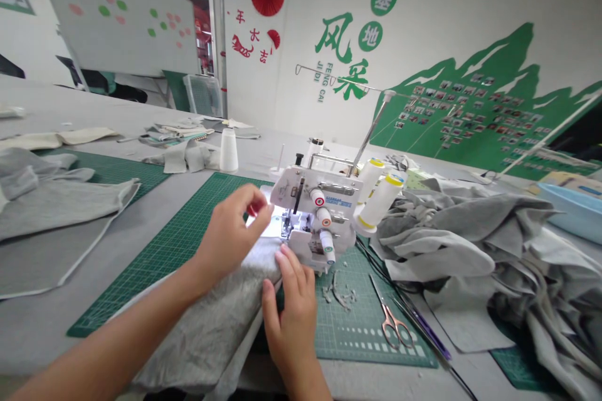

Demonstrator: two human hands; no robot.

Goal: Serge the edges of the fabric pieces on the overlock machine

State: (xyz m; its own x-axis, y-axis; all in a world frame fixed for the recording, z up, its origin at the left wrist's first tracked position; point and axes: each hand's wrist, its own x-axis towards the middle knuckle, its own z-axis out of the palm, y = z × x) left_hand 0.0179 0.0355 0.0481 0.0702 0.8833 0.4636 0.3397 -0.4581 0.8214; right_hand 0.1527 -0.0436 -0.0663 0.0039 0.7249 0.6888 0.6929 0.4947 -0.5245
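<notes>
My left hand (232, 232) curls beside the front of a white overlock sewing machine (313, 213), pinching a small red item (254, 208) at its fingertips. Grey knit fabric (207, 326) runs from under my forearm up to the machine's presser foot. My right hand (291, 307) grips a fold of this fabric just in front of the machine. Several white thread cones (380, 200) stand on the machine's far right side. The needle area is partly hidden behind my left fingers.
A green cutting mat (357, 319) lies under the machine, holding lint scraps and rose-gold scissors (392, 326). A heaped grey fabric pile (461, 244) sits right, a blue tub (569, 210) beyond it. Flat grey fabric pieces (56, 200) lie left.
</notes>
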